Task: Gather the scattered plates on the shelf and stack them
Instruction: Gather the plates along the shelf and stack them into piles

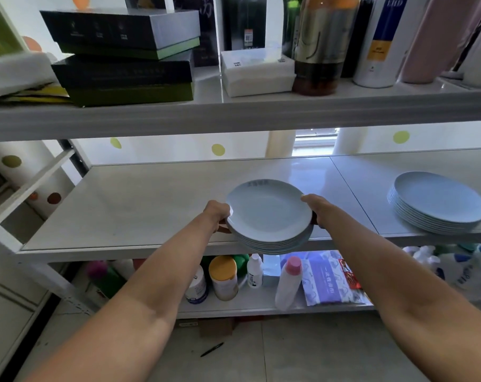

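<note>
A stack of several pale blue plates sits between my two hands at the front edge of the middle shelf, overhanging the edge. My left hand grips the stack's left rim and my right hand grips its right rim. Whether the stack rests on the shelf or is lifted off it cannot be told. A second stack of several pale blue plates stands at the right end of the same shelf, untouched.
The upper shelf overhead carries dark boxes, a white tissue pack and bottles. The lower shelf holds bottles and packets. A black pen lies on the floor.
</note>
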Available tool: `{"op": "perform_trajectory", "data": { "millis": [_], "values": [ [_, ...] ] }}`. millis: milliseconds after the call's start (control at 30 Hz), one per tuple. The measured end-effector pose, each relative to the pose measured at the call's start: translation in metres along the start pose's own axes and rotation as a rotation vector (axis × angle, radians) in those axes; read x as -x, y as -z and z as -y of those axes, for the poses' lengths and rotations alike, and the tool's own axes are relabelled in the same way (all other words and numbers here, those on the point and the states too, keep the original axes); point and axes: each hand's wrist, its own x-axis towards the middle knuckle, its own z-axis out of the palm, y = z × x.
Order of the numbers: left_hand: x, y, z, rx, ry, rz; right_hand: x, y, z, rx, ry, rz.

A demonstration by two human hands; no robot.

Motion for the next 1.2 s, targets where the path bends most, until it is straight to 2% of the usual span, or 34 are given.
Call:
{"op": "perform_trajectory", "data": {
  "millis": [367,800,867,967,1100,1200],
  "values": [
    [0.001,-0.006,0.001,0.065,0.07,0.003,0.004,0.007,-0.004,-0.008,-0.03,0.029],
    [-0.002,-0.009,0.001,0.008,0.142,0.005,0.013,0.006,-0.001,0.003,-0.011,0.062],
    [-0.007,-0.008,0.006,-0.013,0.098,0.009,0.004,0.007,-0.005,0.051,0.024,0.077],
    [-0.011,0.004,0.02,-0.091,-0.093,0.104,-0.004,0.02,-0.015,0.137,0.166,0.179],
    [-0.021,0.022,0.043,-0.49,-0.378,0.181,-0.008,0.042,-0.04,0.562,0.423,0.207],
    [-0.026,0.022,0.059,-0.67,-0.482,0.202,0.0,0.045,-0.055,0.667,0.528,0.269]
  ]
}}
